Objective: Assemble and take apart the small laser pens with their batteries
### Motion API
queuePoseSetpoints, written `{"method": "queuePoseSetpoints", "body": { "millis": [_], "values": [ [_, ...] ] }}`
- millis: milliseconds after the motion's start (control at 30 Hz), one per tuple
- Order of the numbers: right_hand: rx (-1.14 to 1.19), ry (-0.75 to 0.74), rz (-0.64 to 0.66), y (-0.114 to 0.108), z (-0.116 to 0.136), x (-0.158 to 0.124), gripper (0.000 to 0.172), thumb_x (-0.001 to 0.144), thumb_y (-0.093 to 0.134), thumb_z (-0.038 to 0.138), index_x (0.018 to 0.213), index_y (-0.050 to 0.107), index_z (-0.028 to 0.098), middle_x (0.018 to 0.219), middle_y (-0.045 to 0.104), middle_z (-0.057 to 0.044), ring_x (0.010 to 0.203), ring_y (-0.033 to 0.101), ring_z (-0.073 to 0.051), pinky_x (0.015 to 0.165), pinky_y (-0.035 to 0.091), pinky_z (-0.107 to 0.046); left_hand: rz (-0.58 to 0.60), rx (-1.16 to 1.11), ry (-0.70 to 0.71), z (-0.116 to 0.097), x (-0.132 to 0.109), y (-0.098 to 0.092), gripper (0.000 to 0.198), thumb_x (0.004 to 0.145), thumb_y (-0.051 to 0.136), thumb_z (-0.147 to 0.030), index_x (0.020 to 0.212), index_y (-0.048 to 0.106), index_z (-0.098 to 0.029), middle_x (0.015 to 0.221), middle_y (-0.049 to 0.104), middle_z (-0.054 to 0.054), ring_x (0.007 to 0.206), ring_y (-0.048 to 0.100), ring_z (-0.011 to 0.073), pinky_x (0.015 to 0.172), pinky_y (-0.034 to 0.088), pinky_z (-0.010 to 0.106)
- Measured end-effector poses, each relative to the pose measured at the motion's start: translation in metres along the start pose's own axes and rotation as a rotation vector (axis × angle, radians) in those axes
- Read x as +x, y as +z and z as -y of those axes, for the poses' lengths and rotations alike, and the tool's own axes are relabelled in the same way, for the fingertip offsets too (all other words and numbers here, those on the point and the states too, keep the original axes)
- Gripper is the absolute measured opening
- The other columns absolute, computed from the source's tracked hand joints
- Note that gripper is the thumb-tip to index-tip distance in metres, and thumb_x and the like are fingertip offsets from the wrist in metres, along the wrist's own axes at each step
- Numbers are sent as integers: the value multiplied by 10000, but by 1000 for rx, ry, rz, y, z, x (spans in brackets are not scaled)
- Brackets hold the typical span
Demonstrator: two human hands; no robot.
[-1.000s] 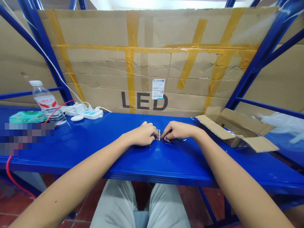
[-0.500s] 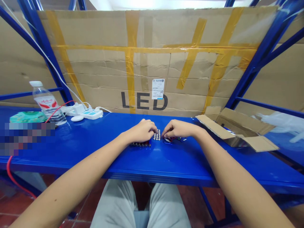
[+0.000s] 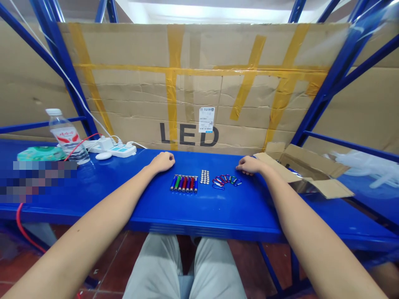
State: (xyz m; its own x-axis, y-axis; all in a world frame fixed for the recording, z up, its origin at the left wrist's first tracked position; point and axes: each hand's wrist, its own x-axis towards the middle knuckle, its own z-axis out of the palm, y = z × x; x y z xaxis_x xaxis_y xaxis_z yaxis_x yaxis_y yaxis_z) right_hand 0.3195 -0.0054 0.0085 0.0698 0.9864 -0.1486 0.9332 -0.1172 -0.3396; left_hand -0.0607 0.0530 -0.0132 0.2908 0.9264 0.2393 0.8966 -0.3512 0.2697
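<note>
The left hand and right hand lay empty, half-curled, on the glossy blue steel table. Between them, at twelve o'clock, were about seven metal mini flashlights, a block of round silver button cells and several coloured carabiners — all in neat groups.

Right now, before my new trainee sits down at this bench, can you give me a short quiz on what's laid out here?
1. What lies between the row of mini flashlights and the coloured carabiners?
2. True or false: the left hand is holding a flashlight.
3. Which is closest to the right hand: A the power strip, B the water bottle, or C the opened cardboard box?

Key:
1. A small block of silver discs.
2. False, no object shows in it.
3. C.
</note>
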Motion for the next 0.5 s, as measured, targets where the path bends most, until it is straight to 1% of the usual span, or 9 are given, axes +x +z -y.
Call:
{"method": "queuePoseSetpoints", "body": {
  "millis": [100, 267, 500],
  "values": [
    [28, -12, 17, 2, -3, 3, 175, 821, 595, 264, 684, 574, 158, 625, 599, -27, 462, 516, -108, 485, 429, -242, 25, 18, -18, -1, 2, 4, 141, 761, 530, -249, 801, 663, -226, 916, 726, 59, 867, 664, 240, 784, 486, 315],
    [33, -24, 17, 3, -6, 7, 183, 821, 616, 293, 703, 585, 157, 625, 599, -19, 458, 515, -105, 485, 429, -244, 53, 15, -8, 1, 3, 5, 139, 764, 528, -253, 829, 648, -229, 944, 721, 53, 885, 661, 233, 791, 483, 308],
    [15, -26, 16, 3, -3, 4, 196, 845, 588, 278, 693, 562, 157, 620, 581, -17, 470, 512, -103, 477, 421, -237, 67, 48, -9, 0, 3, 4, 139, 775, 524, -250, 852, 638, -232, 963, 718, 53, 906, 657, 239, 797, 485, 316]
  ]
}}
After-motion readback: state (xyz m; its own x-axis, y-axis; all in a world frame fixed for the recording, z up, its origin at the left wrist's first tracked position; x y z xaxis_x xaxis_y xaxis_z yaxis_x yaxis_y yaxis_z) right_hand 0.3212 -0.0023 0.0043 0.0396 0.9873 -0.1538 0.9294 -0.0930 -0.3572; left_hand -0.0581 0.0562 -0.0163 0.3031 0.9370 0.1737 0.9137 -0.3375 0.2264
